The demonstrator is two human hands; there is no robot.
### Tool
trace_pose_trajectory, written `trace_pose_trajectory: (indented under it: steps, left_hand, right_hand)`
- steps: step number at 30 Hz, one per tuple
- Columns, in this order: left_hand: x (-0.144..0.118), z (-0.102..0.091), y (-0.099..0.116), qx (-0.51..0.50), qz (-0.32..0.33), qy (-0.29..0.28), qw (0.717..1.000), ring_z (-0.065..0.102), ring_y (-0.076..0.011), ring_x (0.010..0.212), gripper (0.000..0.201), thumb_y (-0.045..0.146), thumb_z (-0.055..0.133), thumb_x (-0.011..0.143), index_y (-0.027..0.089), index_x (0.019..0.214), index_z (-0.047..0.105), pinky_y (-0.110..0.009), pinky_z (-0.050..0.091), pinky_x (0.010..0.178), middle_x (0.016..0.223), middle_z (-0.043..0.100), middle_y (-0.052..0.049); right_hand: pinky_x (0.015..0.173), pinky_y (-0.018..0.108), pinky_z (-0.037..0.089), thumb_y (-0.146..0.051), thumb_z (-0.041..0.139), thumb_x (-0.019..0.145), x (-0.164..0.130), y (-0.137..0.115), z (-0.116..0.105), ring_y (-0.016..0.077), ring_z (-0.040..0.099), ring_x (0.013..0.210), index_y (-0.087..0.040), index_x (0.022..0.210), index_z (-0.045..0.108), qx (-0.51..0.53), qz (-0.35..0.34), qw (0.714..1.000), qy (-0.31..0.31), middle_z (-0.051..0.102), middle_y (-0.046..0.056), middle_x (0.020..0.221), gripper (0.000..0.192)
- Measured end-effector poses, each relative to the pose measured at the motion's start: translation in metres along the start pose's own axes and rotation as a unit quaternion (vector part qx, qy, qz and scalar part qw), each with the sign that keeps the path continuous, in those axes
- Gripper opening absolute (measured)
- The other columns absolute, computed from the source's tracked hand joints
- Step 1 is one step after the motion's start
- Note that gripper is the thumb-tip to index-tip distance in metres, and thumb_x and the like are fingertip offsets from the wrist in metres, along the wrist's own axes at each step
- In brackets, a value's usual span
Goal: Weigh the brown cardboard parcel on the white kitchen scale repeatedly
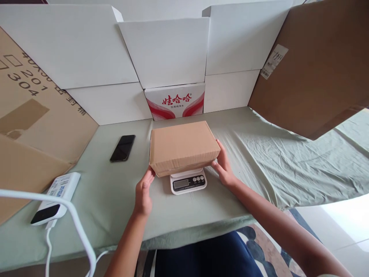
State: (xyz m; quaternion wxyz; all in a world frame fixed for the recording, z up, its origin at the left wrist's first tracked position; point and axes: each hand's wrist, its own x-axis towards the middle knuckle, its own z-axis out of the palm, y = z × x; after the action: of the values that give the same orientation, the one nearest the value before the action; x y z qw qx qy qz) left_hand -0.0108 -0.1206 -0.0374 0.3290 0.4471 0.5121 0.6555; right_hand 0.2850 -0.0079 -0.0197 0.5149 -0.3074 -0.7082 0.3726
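A closed brown cardboard box (184, 144) is held between both hands, over a white kitchen scale (188, 182). It hides the scale's platform, so I cannot tell whether the two touch. The scale's dark display and several buttons face me. My left hand (144, 190) grips the box's near left corner from the side. At the right end, my right hand (223, 163) is closed round the edge, with the thumb on the near side and the fingers behind.
A black phone (123, 148) lies left of the box. Further left is a white power bank (56, 198) with a cable (49, 246). White boxes (164, 50) form a wall behind; large cardboard boxes (314, 69) flank the sides. Green cloth (115, 204) covers the table.
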Motion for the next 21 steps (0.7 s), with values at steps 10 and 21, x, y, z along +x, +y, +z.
trace_pose_trajectory:
  steps: [10, 21]
  left_hand:
    - [0.104, 0.031, 0.017, -0.056, 0.030, 0.010, 0.998, 0.049, -0.0343, 0.144, 0.079, 0.077, 0.053, 0.085, 0.020, 0.140, 0.062, -0.051, 0.036, 0.119, 0.148, 0.059, -0.020]
    - [0.146, 0.038, -0.041, -0.063, -0.051, 0.017, 0.997, 0.048, -0.0321, 0.146, 0.077, 0.076, 0.056, 0.083, 0.022, 0.137, 0.062, -0.050, 0.034, 0.120, 0.151, 0.055, -0.020]
  right_hand:
    - [0.115, 0.051, 0.046, -0.070, 0.053, 0.091, 0.090, -0.002, 0.005, 0.0321, 0.046, 0.143, -0.036, 0.162, 0.020, -0.006, -0.034, 0.999, 0.025, 0.035, 0.006, 0.166, 0.085]
    - [0.114, 0.048, 0.044, -0.052, 0.057, 0.091, 0.111, 0.054, 0.028, 0.0281, 0.049, 0.138, -0.029, 0.158, 0.029, 0.040, 0.046, 0.998, 0.023, 0.043, 0.008, 0.160, 0.076]
